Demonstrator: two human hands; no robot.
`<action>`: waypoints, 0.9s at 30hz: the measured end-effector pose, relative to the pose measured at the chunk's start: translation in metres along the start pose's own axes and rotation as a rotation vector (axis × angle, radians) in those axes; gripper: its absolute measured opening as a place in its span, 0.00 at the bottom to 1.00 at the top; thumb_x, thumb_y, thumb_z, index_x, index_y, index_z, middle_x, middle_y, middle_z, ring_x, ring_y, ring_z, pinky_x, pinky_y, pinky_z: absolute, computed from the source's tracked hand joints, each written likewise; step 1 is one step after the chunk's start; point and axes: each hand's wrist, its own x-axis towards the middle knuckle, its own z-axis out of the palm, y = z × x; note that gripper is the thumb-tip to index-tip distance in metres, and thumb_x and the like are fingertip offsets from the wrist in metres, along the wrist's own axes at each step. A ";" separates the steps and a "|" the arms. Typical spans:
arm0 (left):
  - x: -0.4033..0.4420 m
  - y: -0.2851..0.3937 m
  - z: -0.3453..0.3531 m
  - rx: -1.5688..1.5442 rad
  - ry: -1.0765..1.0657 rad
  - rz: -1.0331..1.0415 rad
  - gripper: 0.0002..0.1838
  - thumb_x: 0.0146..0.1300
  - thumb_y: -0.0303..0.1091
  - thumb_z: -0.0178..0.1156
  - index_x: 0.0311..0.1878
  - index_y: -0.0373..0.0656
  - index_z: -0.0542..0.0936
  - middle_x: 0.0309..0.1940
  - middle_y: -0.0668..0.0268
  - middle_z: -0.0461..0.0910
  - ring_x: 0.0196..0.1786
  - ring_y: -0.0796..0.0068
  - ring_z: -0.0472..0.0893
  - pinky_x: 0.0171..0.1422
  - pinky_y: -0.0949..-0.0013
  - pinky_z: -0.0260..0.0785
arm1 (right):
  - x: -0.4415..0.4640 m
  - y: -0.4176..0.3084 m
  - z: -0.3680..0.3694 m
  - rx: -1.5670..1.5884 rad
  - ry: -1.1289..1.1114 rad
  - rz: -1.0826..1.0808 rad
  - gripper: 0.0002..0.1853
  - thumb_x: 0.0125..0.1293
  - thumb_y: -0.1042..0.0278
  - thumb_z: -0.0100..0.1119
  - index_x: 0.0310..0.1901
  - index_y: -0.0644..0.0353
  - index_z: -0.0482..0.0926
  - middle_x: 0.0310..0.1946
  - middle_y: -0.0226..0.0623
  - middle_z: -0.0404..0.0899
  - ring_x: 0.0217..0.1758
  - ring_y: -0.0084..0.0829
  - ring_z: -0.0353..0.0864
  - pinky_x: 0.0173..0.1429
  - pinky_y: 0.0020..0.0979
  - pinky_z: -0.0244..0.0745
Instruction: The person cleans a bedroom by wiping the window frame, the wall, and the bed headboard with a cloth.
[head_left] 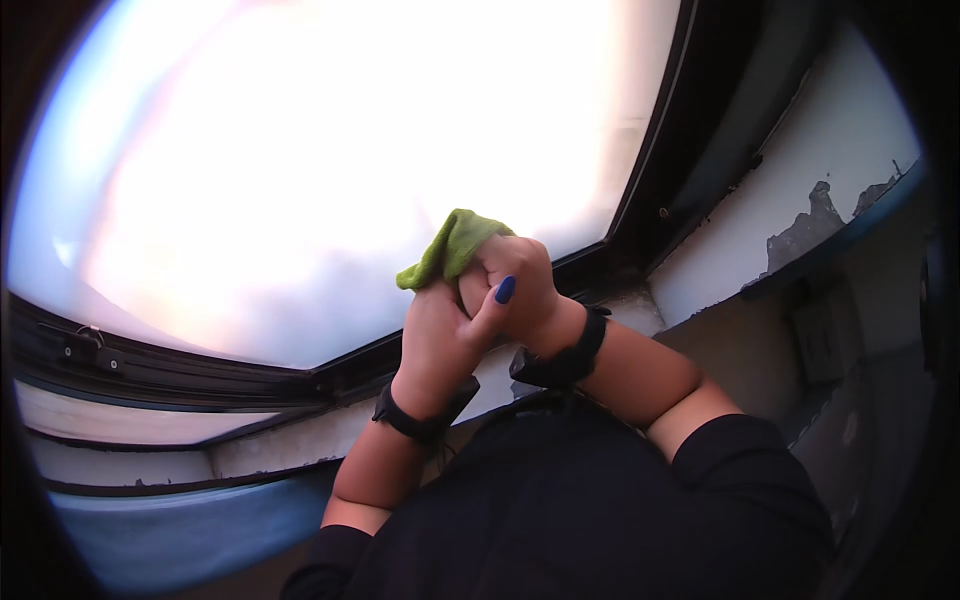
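A green cloth [455,243] is bunched between my two hands, in front of a bright window pane [350,150]. My left hand [437,330] is closed on its lower part, with the thumb and its dark blue nail lying across the other hand. Pressed against it, my right hand [525,290] has its fingers curled round the cloth's right side. The hands touch each other, and most of the fingertips are hidden. Each wrist wears a black band with a dark block.
The dark window frame [180,377] runs below the pane and up its right side, with a small metal fitting [92,352] at lower left. Beyond it are a white ledge [300,440] with chipped paint, a peeling white wall [790,190] and a blue surface [190,530].
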 end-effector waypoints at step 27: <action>0.066 0.078 0.023 -0.329 -0.082 0.049 0.33 0.65 0.59 0.43 0.22 0.34 0.71 0.15 0.67 0.70 0.21 0.79 0.68 0.25 0.74 0.60 | 0.089 -0.019 -0.080 -0.036 0.232 0.153 0.08 0.55 0.69 0.48 0.24 0.65 0.70 0.15 0.44 0.71 0.16 0.41 0.73 0.23 0.34 0.68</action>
